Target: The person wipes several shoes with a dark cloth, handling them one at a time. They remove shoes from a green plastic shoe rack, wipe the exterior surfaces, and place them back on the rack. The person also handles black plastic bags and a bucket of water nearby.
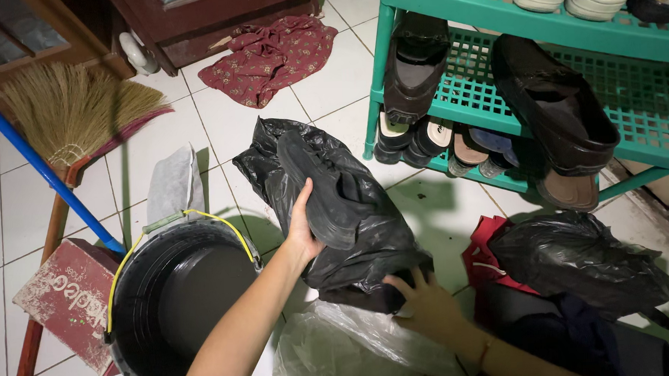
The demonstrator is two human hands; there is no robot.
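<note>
fingers (pixel 310 200) of the left hand (pixel 304 227) clasp a black shoe (pixel 323 188) mid-frame atop a limp, slippery-looking black bag (pixel 367 239), right hand (pixel 426 300) spread flat on the bag's lower edge; light, best gripped midsole.

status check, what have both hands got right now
Left hand grips black shoe above black plastic bag. Right hand presses bag's lower edge. Black bucket left, clear plastic bag below, nothing blocking.

L hand (pixel 304 225): raised, fingers curled in grip | R hand (pixel 424 301): low, fingers spread, pressing
</note>
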